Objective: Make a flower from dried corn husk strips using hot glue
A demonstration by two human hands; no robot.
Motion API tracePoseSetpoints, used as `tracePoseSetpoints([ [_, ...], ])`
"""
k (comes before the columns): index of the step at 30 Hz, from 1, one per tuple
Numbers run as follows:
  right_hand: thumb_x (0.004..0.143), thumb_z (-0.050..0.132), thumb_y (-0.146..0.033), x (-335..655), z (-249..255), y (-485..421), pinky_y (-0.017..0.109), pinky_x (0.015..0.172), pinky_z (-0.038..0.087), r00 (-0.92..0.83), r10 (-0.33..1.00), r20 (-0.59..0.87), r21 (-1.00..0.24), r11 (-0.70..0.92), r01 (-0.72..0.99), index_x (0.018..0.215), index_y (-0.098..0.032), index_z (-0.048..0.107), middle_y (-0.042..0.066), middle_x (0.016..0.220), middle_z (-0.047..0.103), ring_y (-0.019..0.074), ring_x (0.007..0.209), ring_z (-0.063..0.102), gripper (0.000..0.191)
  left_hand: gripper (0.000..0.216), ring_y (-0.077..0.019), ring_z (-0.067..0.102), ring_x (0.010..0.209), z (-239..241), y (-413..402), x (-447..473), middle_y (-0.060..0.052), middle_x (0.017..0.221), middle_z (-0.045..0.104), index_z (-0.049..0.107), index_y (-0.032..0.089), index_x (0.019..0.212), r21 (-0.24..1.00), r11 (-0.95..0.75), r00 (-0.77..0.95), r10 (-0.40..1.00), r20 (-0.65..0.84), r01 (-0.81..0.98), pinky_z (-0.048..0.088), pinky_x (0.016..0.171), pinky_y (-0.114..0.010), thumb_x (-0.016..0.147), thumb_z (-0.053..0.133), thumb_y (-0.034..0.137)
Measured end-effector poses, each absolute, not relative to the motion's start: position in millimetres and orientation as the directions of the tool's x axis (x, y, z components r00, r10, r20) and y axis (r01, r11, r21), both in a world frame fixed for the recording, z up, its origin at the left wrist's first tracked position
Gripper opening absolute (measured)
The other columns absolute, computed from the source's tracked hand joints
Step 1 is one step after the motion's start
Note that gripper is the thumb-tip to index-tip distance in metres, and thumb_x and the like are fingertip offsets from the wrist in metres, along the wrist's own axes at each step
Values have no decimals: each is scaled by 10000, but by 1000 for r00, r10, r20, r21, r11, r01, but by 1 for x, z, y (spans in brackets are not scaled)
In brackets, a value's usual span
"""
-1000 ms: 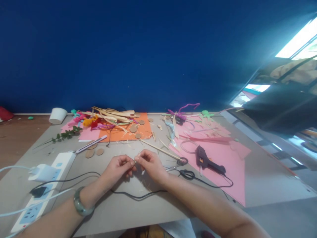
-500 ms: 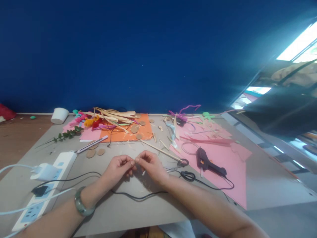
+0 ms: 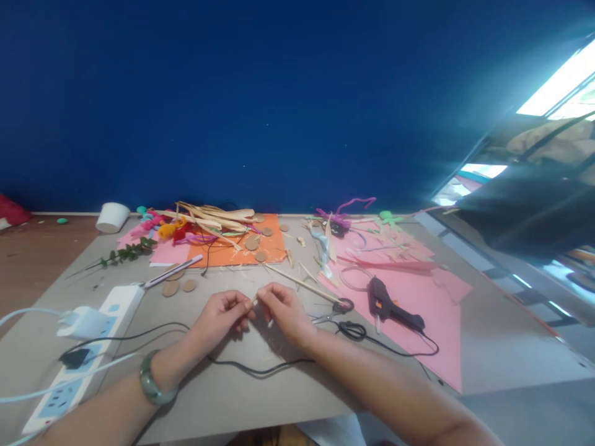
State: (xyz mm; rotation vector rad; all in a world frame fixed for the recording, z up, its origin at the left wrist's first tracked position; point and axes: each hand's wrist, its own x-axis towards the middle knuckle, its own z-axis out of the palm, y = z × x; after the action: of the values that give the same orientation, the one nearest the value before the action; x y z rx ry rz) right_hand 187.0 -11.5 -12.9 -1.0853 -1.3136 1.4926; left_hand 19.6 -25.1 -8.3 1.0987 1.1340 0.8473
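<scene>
My left hand [image 3: 222, 314] and my right hand [image 3: 283, 310] meet over the grey table [image 3: 223, 390], fingertips pinched together. Between them they hold a small pale strip [image 3: 254, 301], thin like straw. A green bangle [image 3: 149, 379] sits on my left wrist. A black cord [image 3: 260, 367] runs under both forearms. Scissors [image 3: 335, 308] lie just right of my right hand, and a long wooden skewer [image 3: 302, 284] lies beyond it.
A black glue gun [image 3: 390, 303] rests on pink paper [image 3: 418, 297] at right. Orange paper [image 3: 246, 248] with straw strips, cardboard discs and pompoms lies at the back. A white power strip [image 3: 88, 347] with plugs is at left, beside a pen-like tool [image 3: 171, 271] and a green sprig [image 3: 125, 251].
My right fingers have drawn slightly to the right, leaving a small gap in which the pale strip shows. Everything else is still.
</scene>
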Motion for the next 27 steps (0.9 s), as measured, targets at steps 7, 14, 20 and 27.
tracePoseSetpoints([
  [7, 844, 482, -615, 185, -15, -9, 218, 439, 304, -185, 977, -103, -984, -127, -124, 700, -157, 613, -23, 549, 518, 72, 412, 424, 498, 282, -82, 508, 444, -10, -24, 19, -41, 622, 665, 627, 135, 698, 959, 285, 207, 939, -275, -16, 406, 438, -201, 741, 679, 409],
  [14, 857, 510, -541, 186, -11, -9, 218, 449, 314, -153, 984, -96, -990, -110, -84, 690, -161, 621, -41, 470, 462, 82, 410, 412, 430, 265, -74, 490, 428, -12, -20, 16, -24, 586, 639, 629, 139, 699, 962, 269, 174, 951, -255, -57, 388, 433, -194, 772, 656, 392],
  [20, 846, 542, -497, 185, -17, -12, 215, 449, 322, -222, 973, -61, -998, -64, -5, 703, -162, 614, -45, 487, 464, 83, 424, 407, 371, 274, -80, 488, 421, -14, -18, 14, -9, 554, 608, 629, 137, 716, 953, 275, 137, 956, -258, -124, 376, 415, -193, 771, 658, 403],
  [27, 854, 549, -423, 197, 3, -9, 232, 492, 352, -203, 965, 165, -966, 200, 167, 691, -171, 597, -37, 512, 469, 96, 487, 426, 305, 267, -74, 496, 450, -15, -12, 10, -11, 584, 625, 638, 126, 712, 942, 254, 76, 967, -243, -220, 372, 438, -183, 727, 707, 384],
])
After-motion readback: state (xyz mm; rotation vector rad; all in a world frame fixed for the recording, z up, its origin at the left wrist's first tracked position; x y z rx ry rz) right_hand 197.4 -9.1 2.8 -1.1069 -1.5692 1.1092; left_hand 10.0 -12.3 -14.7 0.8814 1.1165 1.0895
